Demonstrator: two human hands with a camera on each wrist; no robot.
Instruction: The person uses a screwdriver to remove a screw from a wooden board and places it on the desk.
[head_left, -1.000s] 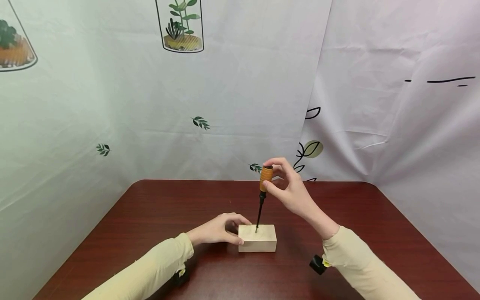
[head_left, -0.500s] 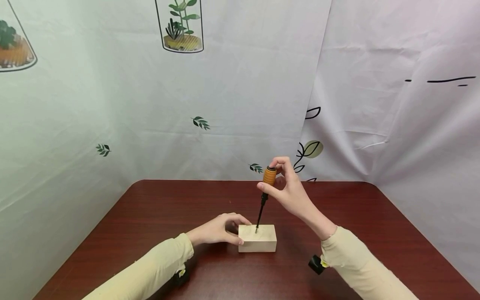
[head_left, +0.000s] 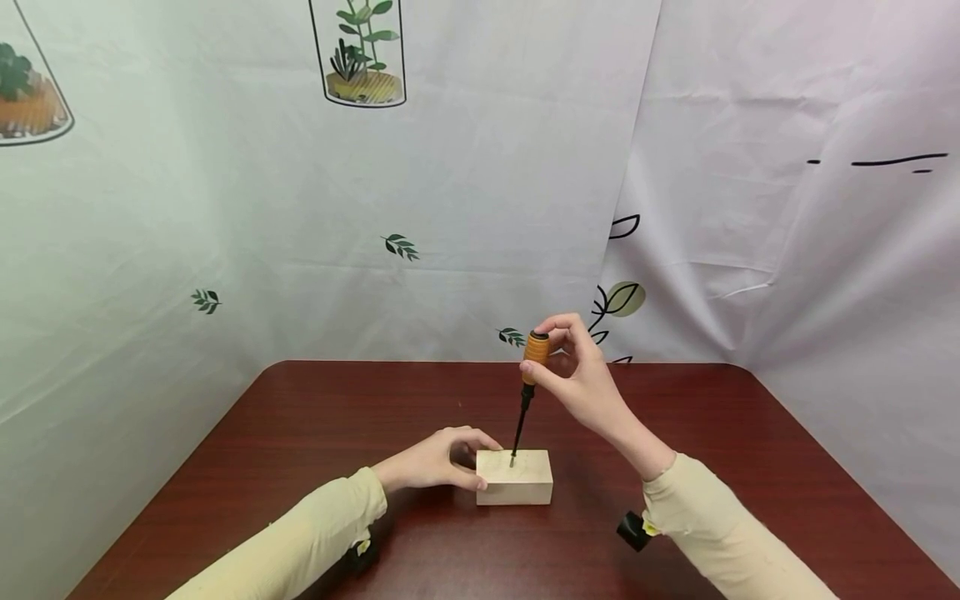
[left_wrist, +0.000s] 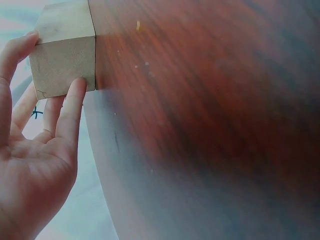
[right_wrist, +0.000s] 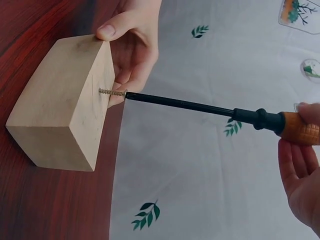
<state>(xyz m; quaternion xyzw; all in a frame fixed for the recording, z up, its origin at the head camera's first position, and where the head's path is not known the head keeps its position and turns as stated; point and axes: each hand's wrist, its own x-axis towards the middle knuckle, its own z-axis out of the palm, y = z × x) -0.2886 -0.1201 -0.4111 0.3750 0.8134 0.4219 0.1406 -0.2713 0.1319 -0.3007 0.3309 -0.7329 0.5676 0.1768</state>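
A pale wooden block (head_left: 513, 493) lies on the dark red table. My left hand (head_left: 431, 458) grips its left end, thumb on the near side and fingers on the far side. In the right wrist view a brass-coloured screw (right_wrist: 112, 92) stands partly sunk in the block's top face, much of its thread showing. The black shaft of a screwdriver (right_wrist: 180, 103) meets the screw's head. My right hand (head_left: 585, 379) holds the screwdriver's orange handle between thumb and fingers, with a fingertip at the handle's end. The tool leans slightly right in the head view.
The reddish-brown table (head_left: 337, 408) reaches back to a pale cloth backdrop (head_left: 487, 167) printed with leaves and jars. Cloth also hangs along both sides. A black wrist camera (head_left: 634, 531) sits beneath the right sleeve.
The right hand's thumb and fingers have shifted around the handle, and the handle has swayed slightly right, then partly back. The left hand and block have stayed in place.
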